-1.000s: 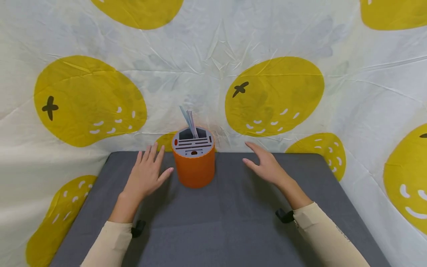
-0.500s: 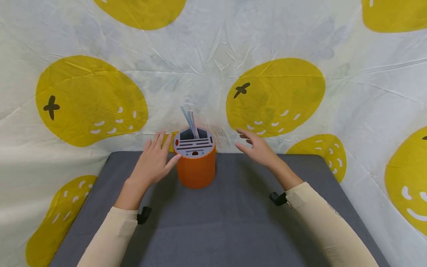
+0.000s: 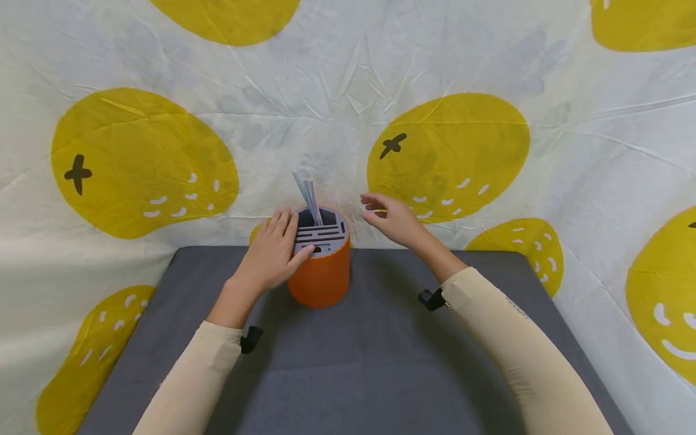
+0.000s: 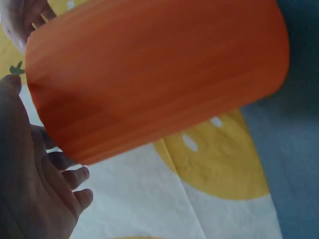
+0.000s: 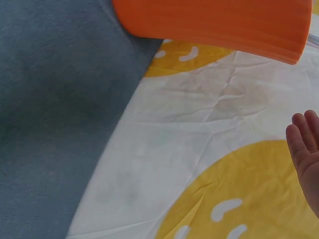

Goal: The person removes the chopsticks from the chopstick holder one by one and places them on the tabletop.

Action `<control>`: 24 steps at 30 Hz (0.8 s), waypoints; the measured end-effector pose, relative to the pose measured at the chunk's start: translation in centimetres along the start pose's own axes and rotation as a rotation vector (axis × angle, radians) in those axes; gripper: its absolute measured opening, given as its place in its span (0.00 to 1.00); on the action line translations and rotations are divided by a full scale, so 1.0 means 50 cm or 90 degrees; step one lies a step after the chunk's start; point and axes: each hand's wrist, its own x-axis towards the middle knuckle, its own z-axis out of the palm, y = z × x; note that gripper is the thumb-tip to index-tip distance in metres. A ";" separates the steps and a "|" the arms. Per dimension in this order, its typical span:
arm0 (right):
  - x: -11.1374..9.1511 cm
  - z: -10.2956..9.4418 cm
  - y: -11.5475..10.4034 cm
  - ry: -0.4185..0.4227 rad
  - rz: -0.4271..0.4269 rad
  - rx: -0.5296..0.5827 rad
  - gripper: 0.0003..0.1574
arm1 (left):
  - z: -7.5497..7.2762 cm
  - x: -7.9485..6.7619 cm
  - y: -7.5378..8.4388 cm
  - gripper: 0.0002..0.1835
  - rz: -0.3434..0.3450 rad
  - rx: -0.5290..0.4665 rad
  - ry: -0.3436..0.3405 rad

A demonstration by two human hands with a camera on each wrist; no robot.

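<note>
An orange cylindrical holder (image 3: 321,281) with a grey slotted top (image 3: 326,232) stands upright near the back of the table. A few thin, pale straw-like sticks (image 3: 312,199) poke out of its rear opening. My left hand (image 3: 272,251) is at the holder's left rim, fingers extended, the thumb overlapping the front of the top in the head view. In the left wrist view, the fingers (image 4: 75,177) lie right by the rim end of the orange wall (image 4: 159,79). To the right of the holder hovers my right hand (image 3: 394,220), apart from it, fingers loosely bent and holding nothing.
Dark grey cloth covers the table (image 3: 348,374). Right behind its back edge hangs a white curtain (image 3: 326,121) printed with yellow fruit. Small black devices (image 3: 252,340) sit at both wrists, below the beige sleeves (image 3: 190,380).
My left hand has moved right and up to the holder's rim. The right hand has come left and up toward the holder, its fingers bending a little more. The holder has stayed put.
</note>
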 end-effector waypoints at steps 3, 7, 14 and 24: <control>0.024 0.005 -0.012 0.003 -0.003 -0.004 0.33 | 0.007 0.009 0.002 0.48 0.002 -0.006 -0.004; 0.050 0.007 -0.029 -0.003 -0.007 -0.013 0.31 | 0.011 0.014 0.008 0.47 0.005 -0.005 -0.012; 0.076 0.013 -0.048 -0.014 -0.017 -0.031 0.28 | 0.016 0.007 0.020 0.47 -0.015 -0.008 -0.024; 0.106 0.051 -0.059 -0.030 -0.021 -0.014 0.24 | 0.018 0.000 0.025 0.48 -0.025 -0.020 -0.016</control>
